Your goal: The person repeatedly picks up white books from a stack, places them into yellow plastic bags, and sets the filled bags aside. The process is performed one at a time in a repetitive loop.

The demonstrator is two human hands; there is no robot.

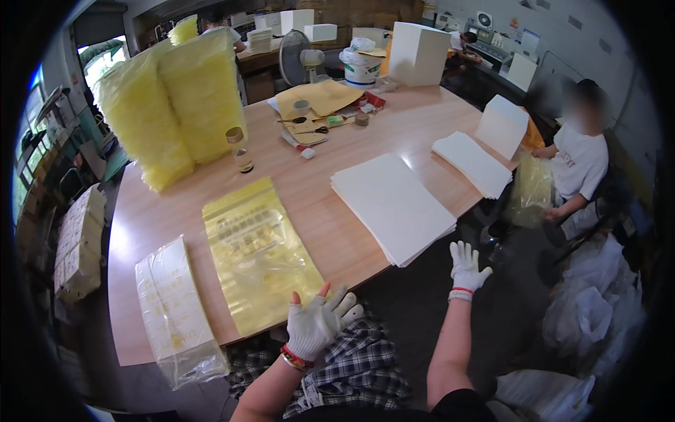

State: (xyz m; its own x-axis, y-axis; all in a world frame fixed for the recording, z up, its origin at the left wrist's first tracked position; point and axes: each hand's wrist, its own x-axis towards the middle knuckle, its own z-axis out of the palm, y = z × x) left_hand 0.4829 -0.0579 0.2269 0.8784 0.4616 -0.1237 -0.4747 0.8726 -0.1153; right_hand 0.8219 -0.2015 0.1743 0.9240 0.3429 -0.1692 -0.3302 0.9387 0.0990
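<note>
A seated person's left hand (314, 322), in a white knit glove, is hovering spread and grasping nothing just off the near edge of the wooden table (316, 211), its fingertips nearly over the lower corner of a yellow bag (259, 252) lying flat just ahead of it. The right hand (467, 267), also gloved, is opening wide in mid-air beyond the table edge, empty as well, reaching toward the near corner of a paper stack (394, 207) up and to its left. To the left of the left hand, a clear packet (176, 309) of printed sheets is overhanging the table edge. Farther out from both hands are tall piles of yellow bags (172, 105), a small glass bottle (240, 149), scissors (316, 130) and a second paper stack (472, 163), where another person (576, 165) is sitting with a bag of their own.

Judging from this, the slick yellow bag is close enough to the edge for a careless sweep of the left hand to slide it off, and the gloves may be dulling the grip needed to lift one sheet, so several could come away together. The overhanging clear packet also looks liable to tip if nudged.
</note>
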